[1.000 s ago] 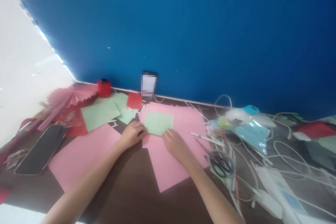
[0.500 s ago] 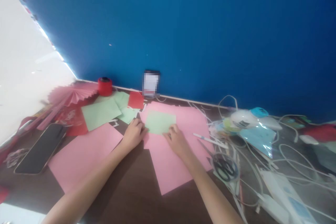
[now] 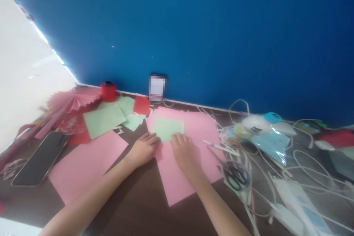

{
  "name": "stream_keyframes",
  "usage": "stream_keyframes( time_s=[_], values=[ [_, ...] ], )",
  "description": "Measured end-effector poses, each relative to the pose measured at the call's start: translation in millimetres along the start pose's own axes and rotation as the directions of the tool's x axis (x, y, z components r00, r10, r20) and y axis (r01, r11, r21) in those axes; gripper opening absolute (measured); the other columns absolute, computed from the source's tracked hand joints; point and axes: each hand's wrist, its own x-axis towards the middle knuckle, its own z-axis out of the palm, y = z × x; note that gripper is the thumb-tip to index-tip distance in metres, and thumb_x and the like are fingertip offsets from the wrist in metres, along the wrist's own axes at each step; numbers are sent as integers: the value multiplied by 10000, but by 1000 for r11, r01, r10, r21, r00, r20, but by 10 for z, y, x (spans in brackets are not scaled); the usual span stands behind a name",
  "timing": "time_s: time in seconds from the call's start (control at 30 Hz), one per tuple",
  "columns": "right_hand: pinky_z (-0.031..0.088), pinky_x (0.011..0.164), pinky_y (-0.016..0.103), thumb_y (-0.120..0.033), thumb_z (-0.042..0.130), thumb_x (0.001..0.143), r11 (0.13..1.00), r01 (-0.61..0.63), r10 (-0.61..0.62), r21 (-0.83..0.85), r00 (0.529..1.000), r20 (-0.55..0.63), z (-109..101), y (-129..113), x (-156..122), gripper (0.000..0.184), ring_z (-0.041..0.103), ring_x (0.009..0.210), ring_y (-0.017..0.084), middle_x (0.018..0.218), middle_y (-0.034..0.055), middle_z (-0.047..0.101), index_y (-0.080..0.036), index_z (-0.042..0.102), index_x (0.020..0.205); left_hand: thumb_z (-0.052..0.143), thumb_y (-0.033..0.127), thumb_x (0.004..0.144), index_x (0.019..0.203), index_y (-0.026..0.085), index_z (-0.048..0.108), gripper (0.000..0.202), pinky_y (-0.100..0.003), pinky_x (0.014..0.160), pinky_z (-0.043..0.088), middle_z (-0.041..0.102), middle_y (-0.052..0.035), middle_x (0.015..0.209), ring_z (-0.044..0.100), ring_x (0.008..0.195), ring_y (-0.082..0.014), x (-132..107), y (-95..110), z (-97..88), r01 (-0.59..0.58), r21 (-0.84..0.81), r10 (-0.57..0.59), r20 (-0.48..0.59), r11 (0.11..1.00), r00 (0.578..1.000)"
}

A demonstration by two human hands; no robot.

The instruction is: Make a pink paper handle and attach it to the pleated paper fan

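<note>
A small light green paper (image 3: 167, 127) lies on a large pink sheet (image 3: 186, 155) on the dark table. My left hand (image 3: 144, 148) rests at the green paper's near left corner, fingers stretched toward its edge. My right hand (image 3: 184, 150) lies flat at the near edge of the green paper, fingers pressing down on it and the pink sheet. Neither hand lifts anything.
A second pink sheet (image 3: 84, 163) and a phone (image 3: 37, 158) lie at the left. Green sheets (image 3: 103, 119), a red tape roll (image 3: 108, 91) and a pink folded fan (image 3: 73, 99) sit behind. Scissors (image 3: 235, 175), a pen (image 3: 219, 147), white cables (image 3: 298, 169) and a power strip (image 3: 300, 201) crowd the right.
Both hands have slid a little toward me along the green paper's near edge, and their fingers have flattened out. The green paper stays in place.
</note>
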Motion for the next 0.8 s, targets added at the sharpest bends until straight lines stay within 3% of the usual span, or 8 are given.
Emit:
stream_keyframes(
  time_s=[0.1,0.2,0.33,0.57,0.7,0.8],
  values=[
    [338,970,425,-137,370,875,982,176,-177,71,984,11,-47,-237,-50,358,448,1160,244,1246,141,528,-114,487,1212,410,0,724,1109,135,577,441,-395,991,397,594,-110,1138,507,1139,-243,-30,61,4,20,3,-20,22,1000,1000],
    [278,1042,432,-247,330,899,981,148,-155,128,987,47,-70,-336,-102,440,383,1246,228,1327,139,465,-87,417,1300,424,4,701,1175,147,539,508,-387,998,403,581,-100,1182,498,1156,-240,-64,54,14,18,-30,-17,36,999,999],
    [276,1052,448,-295,277,919,989,89,-103,120,989,111,-110,-131,-246,463,357,1274,204,1361,101,427,-130,366,1342,400,2,702,1220,199,510,565,-372,986,418,558,-41,1241,496,1166,-209,-119,-26,28,77,-58,-75,23,995,997],
    [246,1039,492,-302,300,915,998,53,-57,36,990,126,-109,334,-531,434,392,1246,235,1322,91,482,-159,423,1305,390,75,745,1174,255,549,492,-407,1016,365,583,5,1208,542,1116,-174,-106,-125,-13,112,-166,-109,24,980,994],
    [284,989,484,-297,338,909,999,44,-45,13,997,65,-171,290,-428,345,423,1186,264,1220,104,556,-167,531,1164,427,141,813,1090,255,603,347,-384,982,400,672,-2,1052,621,981,-171,-49,-159,31,120,-132,-132,-82,984,988],
    [381,840,402,-273,377,902,998,68,-68,-8,996,59,-211,210,-273,227,502,965,249,983,112,595,-162,574,927,446,208,860,1067,234,616,269,-355,940,435,708,-18,918,653,862,-159,-33,-222,74,55,-103,-69,-141,993,988]
  ],
)
